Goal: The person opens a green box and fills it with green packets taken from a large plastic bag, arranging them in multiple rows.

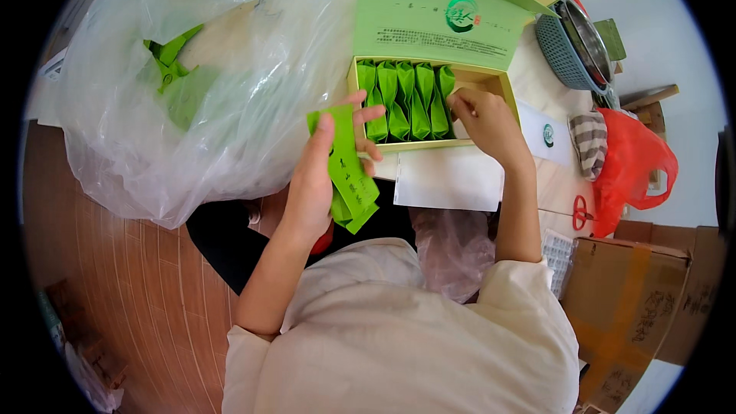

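My left hand (310,184) holds flat green foil packets (349,165), at least two overlapping, between thumb and palm, with its other fingers spread behind them. To the right, an open pale green gift box (410,149) contains a row of similar green packets (404,100) standing on edge in its left part. My right hand (484,119) reaches over the box's front edge. Its fingers are curled, and the fingertips meet the side of the rightmost packet; my fingers partly hide the grip. The box's lid (429,19) stands raised at the back.
A large clear plastic bag (253,100) with green packets inside fills the left. White paper (448,180) lies before the box. Rightward are a blue basket (563,54), a red plastic bag (632,161), red scissors (580,213) and a cardboard carton (621,299).
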Demonstrator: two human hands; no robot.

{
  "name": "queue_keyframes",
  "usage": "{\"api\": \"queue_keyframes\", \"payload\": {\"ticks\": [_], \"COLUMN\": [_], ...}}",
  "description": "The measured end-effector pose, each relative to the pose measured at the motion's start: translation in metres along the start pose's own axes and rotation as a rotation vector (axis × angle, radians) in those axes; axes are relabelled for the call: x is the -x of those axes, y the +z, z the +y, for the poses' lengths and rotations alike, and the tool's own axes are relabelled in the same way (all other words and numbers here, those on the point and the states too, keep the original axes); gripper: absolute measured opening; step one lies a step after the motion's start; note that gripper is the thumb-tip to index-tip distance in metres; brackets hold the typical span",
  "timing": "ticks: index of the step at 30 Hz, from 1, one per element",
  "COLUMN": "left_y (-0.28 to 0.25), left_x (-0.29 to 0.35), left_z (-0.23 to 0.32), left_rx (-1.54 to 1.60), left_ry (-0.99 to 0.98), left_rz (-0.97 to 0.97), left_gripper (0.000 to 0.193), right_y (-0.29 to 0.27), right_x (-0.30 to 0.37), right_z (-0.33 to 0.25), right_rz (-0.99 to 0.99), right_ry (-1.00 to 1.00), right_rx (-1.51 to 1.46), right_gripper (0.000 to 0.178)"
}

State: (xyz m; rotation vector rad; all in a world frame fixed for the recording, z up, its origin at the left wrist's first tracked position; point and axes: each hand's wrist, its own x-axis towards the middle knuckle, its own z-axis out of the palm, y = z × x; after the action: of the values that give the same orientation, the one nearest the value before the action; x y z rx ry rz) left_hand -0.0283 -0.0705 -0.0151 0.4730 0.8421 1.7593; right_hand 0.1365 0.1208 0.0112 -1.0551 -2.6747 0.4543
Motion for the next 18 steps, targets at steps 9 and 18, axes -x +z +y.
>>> {"api": "queue_keyframes", "payload": {"ticks": [9,18], "left_y": [0.02,0.044], "left_x": [-0.018,-0.052], "left_z": [-0.001,-0.004], "left_rx": [-0.034,-0.787], "left_ry": [0.243,0.453], "left_rz": [0.184,-0.022], "left_gripper": [0.056,0.041], "right_y": [-0.007,-0.038], "right_x": [0.052,0.043], "right_z": [-0.099,-0.036], "right_rz": [0.082,0.471], "right_ry": [-0.342,0.149], "right_rx": [-0.48,-0.072], "right_gripper": [0.044,0.027]}}
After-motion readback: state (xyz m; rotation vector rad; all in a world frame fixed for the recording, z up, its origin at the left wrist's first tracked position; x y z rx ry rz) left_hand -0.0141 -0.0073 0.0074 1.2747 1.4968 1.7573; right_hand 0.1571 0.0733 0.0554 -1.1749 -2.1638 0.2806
